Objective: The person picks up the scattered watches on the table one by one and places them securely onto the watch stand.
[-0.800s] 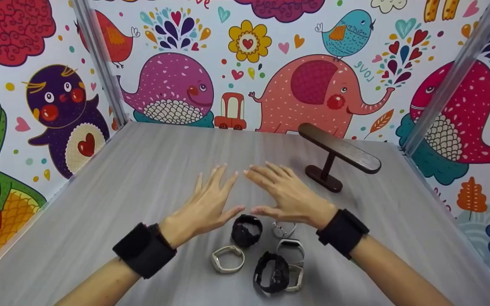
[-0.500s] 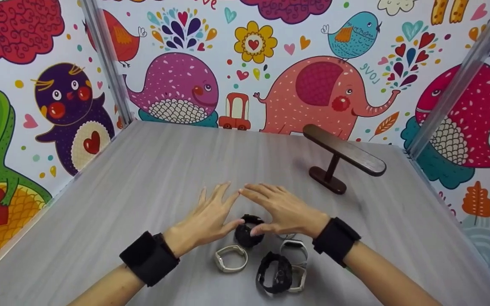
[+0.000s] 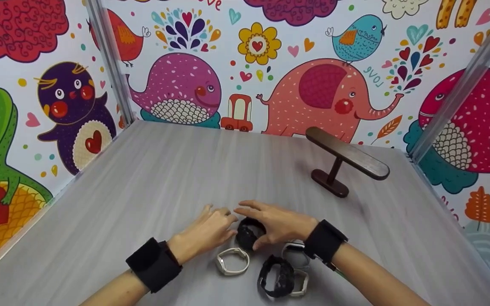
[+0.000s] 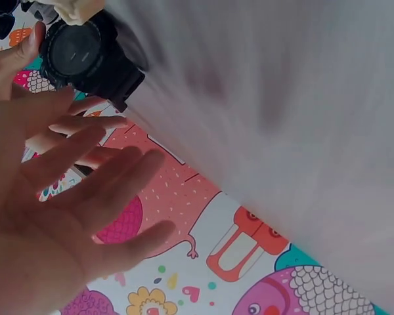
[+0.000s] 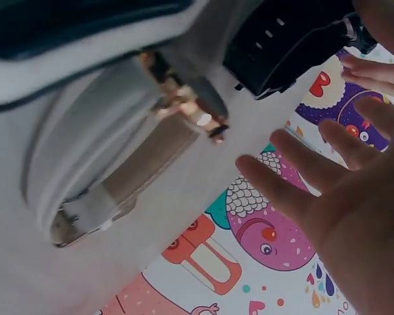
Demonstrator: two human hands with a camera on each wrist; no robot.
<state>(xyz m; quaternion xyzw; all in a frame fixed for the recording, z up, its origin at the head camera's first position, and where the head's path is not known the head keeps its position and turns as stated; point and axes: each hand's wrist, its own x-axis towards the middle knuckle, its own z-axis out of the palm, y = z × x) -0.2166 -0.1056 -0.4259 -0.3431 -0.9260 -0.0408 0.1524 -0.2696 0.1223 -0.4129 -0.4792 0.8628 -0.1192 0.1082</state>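
Note:
A black wristwatch [image 3: 247, 235] stands on the table between both hands. My left hand [image 3: 206, 231] is at its left, fingers bent loosely with the tips close to it; in the left wrist view the black watch's round dial [image 4: 73, 51] lies just beyond the fingers. From the right, my right hand [image 3: 282, 224] arches over it, thumb and fingers apart, with the thumb tip overlapping its lower right edge. Neither hand grips anything. Beneath the right palm, hidden in the head view, is a white-strapped watch with gold-coloured trim [image 5: 121, 154], seen in the right wrist view.
A cream watch [image 3: 233, 262] lies nearest the left wrist. Close to the front, a second black watch [image 3: 278, 278] overlaps a cream-white band [image 3: 302, 284], beside a light-rimmed smart band [image 3: 296, 255]. A brown T-shaped stand [image 3: 342, 157] rises at back right. Patterned walls [image 3: 245, 76] border the table [image 3: 177, 170].
Both hands have come down and nearer the person, onto either side of the black watch. The left fingers have bent from straight. The watches stay where they were.

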